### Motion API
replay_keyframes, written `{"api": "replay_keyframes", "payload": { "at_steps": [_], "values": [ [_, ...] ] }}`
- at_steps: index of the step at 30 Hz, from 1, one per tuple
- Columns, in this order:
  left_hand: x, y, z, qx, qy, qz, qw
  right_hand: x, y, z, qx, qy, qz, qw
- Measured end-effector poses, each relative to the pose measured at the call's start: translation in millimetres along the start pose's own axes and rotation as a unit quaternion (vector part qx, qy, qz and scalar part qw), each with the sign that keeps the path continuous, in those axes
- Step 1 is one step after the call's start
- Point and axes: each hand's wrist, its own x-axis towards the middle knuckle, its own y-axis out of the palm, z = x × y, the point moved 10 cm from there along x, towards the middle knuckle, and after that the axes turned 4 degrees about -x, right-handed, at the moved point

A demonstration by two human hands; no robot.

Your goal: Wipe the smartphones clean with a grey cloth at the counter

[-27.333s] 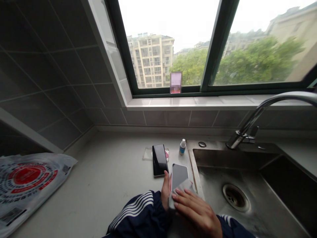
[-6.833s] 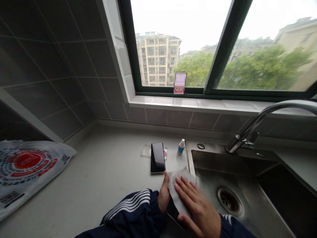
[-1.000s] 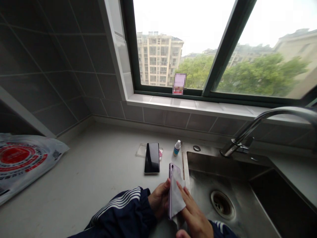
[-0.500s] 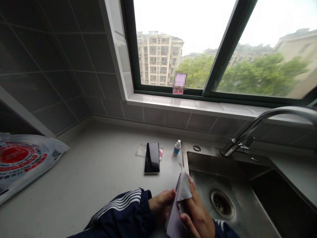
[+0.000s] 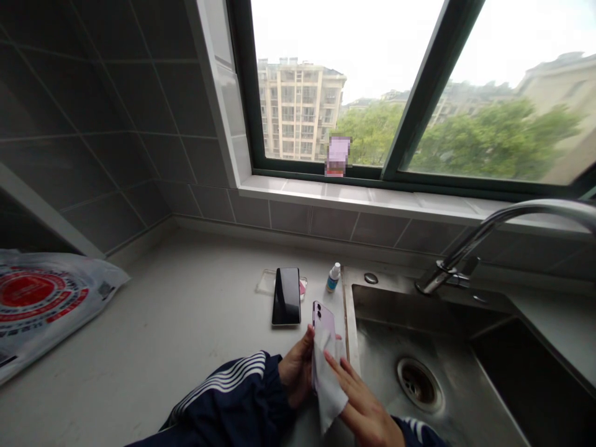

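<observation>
I have the lilac phone (image 5: 325, 318) upright in my left hand (image 5: 295, 372), fingers curled around its lower half, above the counter's edge beside the steel sink (image 5: 419, 304). Its glossy back shows 2 camera lenses at the top. My right hand (image 5: 361, 417), at bottom centre, has its fingers together, pressing a soft white cloth (image 5: 328, 385) against the phone. Just left, a black phone (image 5: 286, 297) lies flat on the pale counter (image 5: 186, 323), near a small bottle (image 5: 333, 277).
</observation>
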Motion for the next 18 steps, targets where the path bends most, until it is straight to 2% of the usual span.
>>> {"api": "replay_keyframes", "payload": {
  "at_steps": [5,10,18],
  "values": [
    [1.7,-11.4,0.6,0.019,0.003,-0.023,1.0,-1.9,-0.1,2.2,-0.012,-0.003,0.006,1.0],
    [-1.0,4.3,0.4,0.063,0.031,0.031,0.997,0.6,-5.1,1.6,-0.017,0.005,-0.031,0.999],
    [-6.7,17.2,12.3,0.085,-0.02,0.075,0.993,1.5,-3.6,-0.1,-0.039,0.02,-0.043,0.998]
  ]
}}
